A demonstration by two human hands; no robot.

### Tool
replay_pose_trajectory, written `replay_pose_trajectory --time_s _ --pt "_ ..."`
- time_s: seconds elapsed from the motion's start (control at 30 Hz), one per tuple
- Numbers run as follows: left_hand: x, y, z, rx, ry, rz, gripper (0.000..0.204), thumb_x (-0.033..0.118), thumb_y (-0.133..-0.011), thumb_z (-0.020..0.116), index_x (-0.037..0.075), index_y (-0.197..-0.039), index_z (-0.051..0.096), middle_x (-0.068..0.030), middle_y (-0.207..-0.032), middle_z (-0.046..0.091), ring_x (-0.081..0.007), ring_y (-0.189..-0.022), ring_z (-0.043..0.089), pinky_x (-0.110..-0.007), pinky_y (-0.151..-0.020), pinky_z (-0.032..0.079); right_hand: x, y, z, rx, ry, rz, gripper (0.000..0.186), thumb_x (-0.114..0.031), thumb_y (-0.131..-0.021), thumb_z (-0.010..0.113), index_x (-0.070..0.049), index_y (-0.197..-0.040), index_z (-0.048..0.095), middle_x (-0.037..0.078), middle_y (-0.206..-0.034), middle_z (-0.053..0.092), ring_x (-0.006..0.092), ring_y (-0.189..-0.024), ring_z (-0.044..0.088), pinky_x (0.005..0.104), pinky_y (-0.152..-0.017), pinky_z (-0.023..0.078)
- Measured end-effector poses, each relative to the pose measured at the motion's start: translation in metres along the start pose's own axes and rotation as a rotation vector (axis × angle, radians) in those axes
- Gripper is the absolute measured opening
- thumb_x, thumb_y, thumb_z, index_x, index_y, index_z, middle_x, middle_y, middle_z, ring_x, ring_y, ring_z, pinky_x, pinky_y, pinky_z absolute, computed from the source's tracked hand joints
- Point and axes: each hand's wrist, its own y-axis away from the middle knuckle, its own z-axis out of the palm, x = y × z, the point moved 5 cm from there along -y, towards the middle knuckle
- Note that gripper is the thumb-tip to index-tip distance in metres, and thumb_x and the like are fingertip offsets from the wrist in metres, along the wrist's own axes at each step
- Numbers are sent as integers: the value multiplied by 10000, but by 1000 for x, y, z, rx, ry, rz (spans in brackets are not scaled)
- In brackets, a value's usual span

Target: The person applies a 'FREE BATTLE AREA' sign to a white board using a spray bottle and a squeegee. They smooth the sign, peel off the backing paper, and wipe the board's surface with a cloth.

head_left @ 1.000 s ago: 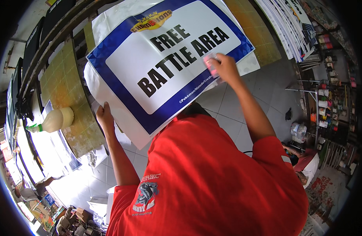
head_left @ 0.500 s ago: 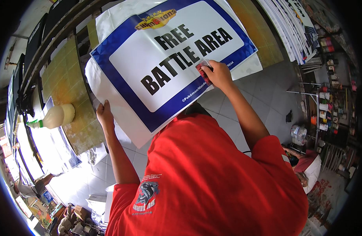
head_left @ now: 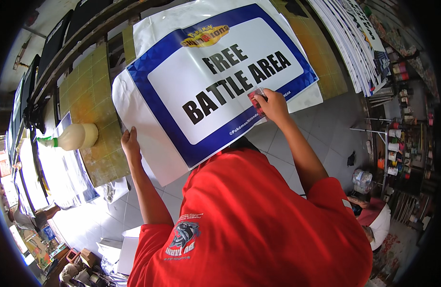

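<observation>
Two hands work a large blue-bordered white sign (head_left: 215, 91) that fills the upper centre of the frame, lying over a yellow-green cutting mat (head_left: 93, 95). Left hand (head_left: 131, 145) curls its fingers over the sign's lower left edge, seemingly to keep the sheet from sliding. Right hand (head_left: 273, 105) clenches a small red tool (head_left: 255, 101) flat against the sign's lower right border, likely to press it down. At left, a cream squeeze bottle (head_left: 72, 136) lies on the mat.

The sign's (head_left: 215, 91) lower edge disappears behind a red shirt (head_left: 259, 225). Right hand's fingers (head_left: 268, 98) mostly cover a small red tool (head_left: 255, 101). Shelf items at far right are too small to identify.
</observation>
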Motion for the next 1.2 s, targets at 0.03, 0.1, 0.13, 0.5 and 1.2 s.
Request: replay_pose_trajectory --time_s 0.03,0.1,0.13,0.5,1.2 --pt "-3 -2 -3 -1 -39 16 220 161 -936 585 11 -776 595 7 -682 564 -68 -617 473 -251 -568 392 4 -1 3 -2 -20 -1 330 -326 -852 646 0 -810 625 222 -755 643 420 -719 618 459 -630 476" --pt "-14 -7 -13 2 -115 46 225 156 -936 584 17 -759 580 13 -665 544 -65 -606 457 -253 -560 384 5 -6 0 -5 14 -26 345 -342 -852 651 -2 -801 622 197 -686 626 385 -670 630 444 -608 470" --pt "-10 -9 -5 -6 -112 37 230 154 -936 582 22 -749 570 14 -659 534 -63 -604 448 -254 -558 379 42 -24 -5 -133 -241 166 353 -356 -861 648 -9 -798 630 156 -650 621 307 -632 644 408 -583 468" --pt "-4 -4 -5 -13 -249 47 349 157 -938 578 73 -637 424 49 -601 353 -54 -580 311 -272 -511 280 76 -121 -66 128 182 -51 336 -350 -863 627 -24 -936 660 234 -841 654 411 -798 636 457 -687 495" --pt "1 0 7 -23 -110 19 271 150 -959 551 54 -707 525 47 -629 476 -37 -578 387 -242 -524 329 -25 -76 30 123 84 -210 315 -331 -861 631 -18 -894 658 202 -756 656 395 -721 634 466 -652 496"
